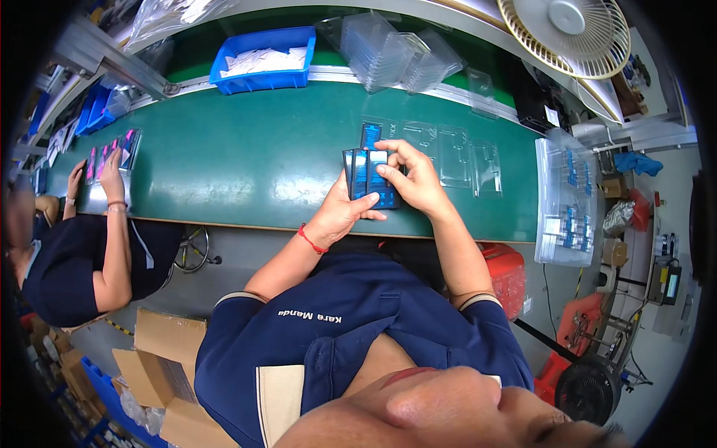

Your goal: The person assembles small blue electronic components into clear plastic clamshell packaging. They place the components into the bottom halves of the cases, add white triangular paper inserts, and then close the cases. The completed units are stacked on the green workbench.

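Fanned out over the near part of the green table are several flat black rectangular pieces (360, 173) with shiny blue faces, perhaps phone batteries. My left hand (345, 210) is closed around their lower left side, its thumb lying across the bottom edge. At the upper right of the fan, my right hand (415, 178) pinches the rightmost piece (379, 168) between thumb and fingers. Just beyond the fan, another blue piece (370, 133) lies in a clear plastic tray (390, 128).
More clear trays (453, 157) lie to the right on the green table (254, 157). A stacked clear tray pile (567, 201) with blue pieces stands at the right end. Toward the back are a blue bin (263, 82) and stacked clear trays (377, 56). A co-worker (82, 257) works at left.
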The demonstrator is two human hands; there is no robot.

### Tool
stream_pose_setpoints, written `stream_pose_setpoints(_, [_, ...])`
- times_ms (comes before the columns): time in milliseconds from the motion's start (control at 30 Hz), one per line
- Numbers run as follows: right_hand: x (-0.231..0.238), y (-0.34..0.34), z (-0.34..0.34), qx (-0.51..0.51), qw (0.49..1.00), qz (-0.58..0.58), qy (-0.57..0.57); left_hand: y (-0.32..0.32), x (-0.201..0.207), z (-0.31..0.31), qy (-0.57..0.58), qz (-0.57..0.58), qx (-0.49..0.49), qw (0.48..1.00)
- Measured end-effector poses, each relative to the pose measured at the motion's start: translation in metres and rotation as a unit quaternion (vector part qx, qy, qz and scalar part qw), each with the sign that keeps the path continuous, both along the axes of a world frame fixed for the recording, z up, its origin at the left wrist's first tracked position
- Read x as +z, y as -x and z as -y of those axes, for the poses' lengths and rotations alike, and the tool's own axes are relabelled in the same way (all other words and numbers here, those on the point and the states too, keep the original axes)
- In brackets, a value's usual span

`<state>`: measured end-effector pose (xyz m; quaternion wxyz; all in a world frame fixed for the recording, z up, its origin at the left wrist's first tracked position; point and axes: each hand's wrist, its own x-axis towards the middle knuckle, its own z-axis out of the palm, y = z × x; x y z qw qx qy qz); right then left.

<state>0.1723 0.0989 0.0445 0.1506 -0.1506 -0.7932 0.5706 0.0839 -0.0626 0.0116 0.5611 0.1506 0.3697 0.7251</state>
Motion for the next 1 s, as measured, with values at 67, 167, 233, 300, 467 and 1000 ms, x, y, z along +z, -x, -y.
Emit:
stream_pose_setpoints(67, [-0.008, -0.006, -0.016, -0.039, 0.998, -0.045, 0.027, -0.002, 0.004, -0.004, 0.001, 0.028, 0.000, 1.000])
stream_pose_setpoints(167, [-0.014, -0.009, -0.063, -0.143, 0.989, -0.027, 0.005, 0.003, 0.001, -0.001, -0.033, 0.077, -0.006, 0.996])
stream_pose_setpoints(233, [-0.018, -0.009, -0.077, -0.174, 0.981, 0.031, -0.077, 0.006, 0.000, 0.000, -0.053, 0.103, -0.014, 0.993])
stream_pose_setpoints(300, [-0.027, -0.009, -0.076, -0.160, 0.944, 0.068, -0.281, 0.005, 0.001, 0.000, -0.057, 0.112, -0.015, 0.992])
stream_pose_setpoints(467, [-0.017, -0.011, -0.047, -0.196, 0.905, 0.002, -0.377, 0.003, 0.000, -0.008, -0.005, 0.047, 0.011, 0.999])
stream_pose_setpoints(1000, [-0.025, -0.057, -0.101, -0.223, 0.894, 0.119, -0.370, -0.009, 0.011, -0.026, 0.030, -0.049, 0.023, 0.998])
